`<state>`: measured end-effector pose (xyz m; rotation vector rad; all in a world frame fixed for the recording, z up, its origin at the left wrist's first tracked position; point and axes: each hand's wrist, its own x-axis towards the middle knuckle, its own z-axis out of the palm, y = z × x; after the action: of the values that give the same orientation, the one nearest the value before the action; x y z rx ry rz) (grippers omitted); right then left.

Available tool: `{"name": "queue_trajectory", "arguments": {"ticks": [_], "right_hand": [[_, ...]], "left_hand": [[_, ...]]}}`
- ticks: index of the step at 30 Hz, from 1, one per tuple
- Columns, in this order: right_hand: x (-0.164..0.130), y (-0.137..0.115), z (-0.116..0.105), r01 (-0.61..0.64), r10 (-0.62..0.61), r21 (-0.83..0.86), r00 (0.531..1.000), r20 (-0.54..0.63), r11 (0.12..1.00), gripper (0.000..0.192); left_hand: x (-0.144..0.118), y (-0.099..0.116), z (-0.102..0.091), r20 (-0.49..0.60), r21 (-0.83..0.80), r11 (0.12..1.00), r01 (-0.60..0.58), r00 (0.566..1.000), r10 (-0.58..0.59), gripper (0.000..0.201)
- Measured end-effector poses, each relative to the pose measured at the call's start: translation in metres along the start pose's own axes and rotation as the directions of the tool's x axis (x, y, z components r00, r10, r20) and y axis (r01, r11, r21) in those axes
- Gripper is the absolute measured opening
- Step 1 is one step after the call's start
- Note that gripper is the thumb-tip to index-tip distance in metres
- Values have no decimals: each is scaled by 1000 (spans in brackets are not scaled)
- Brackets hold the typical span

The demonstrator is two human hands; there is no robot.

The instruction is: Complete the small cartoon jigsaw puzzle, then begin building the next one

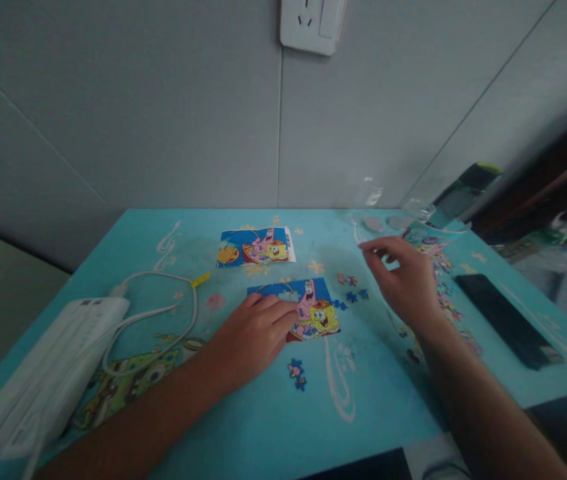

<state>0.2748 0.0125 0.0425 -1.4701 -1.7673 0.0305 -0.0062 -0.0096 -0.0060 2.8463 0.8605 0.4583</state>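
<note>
A partly joined jigsaw puzzle (320, 317) with a pink starfish and a yellow sponge character lies in the middle of the table. My left hand (258, 330) rests on its left part, fingers laid flat and covering some of it. My right hand (406, 280) is raised to the right of the puzzle, thumb and forefinger pinched together. Whatever is in that pinch, if anything, is too small to make out. Loose puzzle pieces lie near the puzzle's right edge (352, 297) and below it (297, 375). Behind it lies a reference picture (256, 247) of the same scene.
At left are a white power strip (63, 360) and a looped white cable (196, 307). More pieces (446, 293) lie beyond my right hand, beside a black slab-like object (506, 320). Clear containers (420, 210) stand at the back right, against the grey wall (188, 120).
</note>
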Motion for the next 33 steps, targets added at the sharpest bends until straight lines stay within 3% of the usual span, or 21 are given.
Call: {"name": "queue_trajectory", "arguments": {"ticks": [2,4,7,11,15,29,33], "right_hand": [[8,14,-11,-99,94,-60,992,-88,993,18],[12,26,-17,-165,157,-117,985,-68,979,19],[12,37,-18,-182,201,-200,977,76,963,22],[5,35,-10,-165,239,-244,918,315,956,20],[2,31,-2,-154,244,-235,870,428,960,20],[7,47,-5,-176,270,-238,846,460,955,21],[8,55,-10,-179,254,-186,787,562,966,13]], "left_hand": [[0,-1,1,-19,7,1000,-6,1000,6,26],[-1,-2,2,-45,10,1000,-19,999,19,27],[0,-3,3,-75,3,999,-33,997,33,29],[0,-4,3,-85,-19,999,-27,996,25,27],[0,-4,4,-95,-19,999,-39,995,37,26],[-1,-5,8,-117,3,998,-55,992,55,29],[-4,-6,10,-130,6,999,-53,990,54,30]]}}
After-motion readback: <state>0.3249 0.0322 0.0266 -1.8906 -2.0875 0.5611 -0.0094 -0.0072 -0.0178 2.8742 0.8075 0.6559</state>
